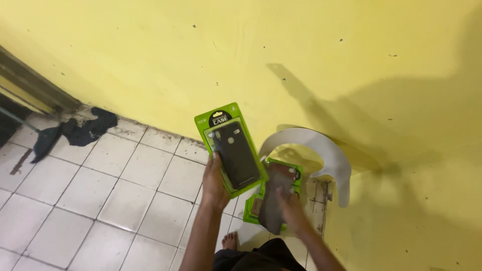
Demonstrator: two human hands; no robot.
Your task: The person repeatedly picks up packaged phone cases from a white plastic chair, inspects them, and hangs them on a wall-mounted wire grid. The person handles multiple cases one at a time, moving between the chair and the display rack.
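Observation:
My left hand holds up a green blister pack with a black phone case inside, gripping its lower left edge. Beside it, my right hand presses a grey-brown cloth onto a stack of similar green packs, which rests lower down near a white plastic chair. The cloth hides most of the top pack in the stack. My bare foot shows below on the floor.
A yellow wall fills the upper and right part of the view. White floor tiles spread to the left. A dark crumpled cloth lies by the wall at the far left, near a dark frame.

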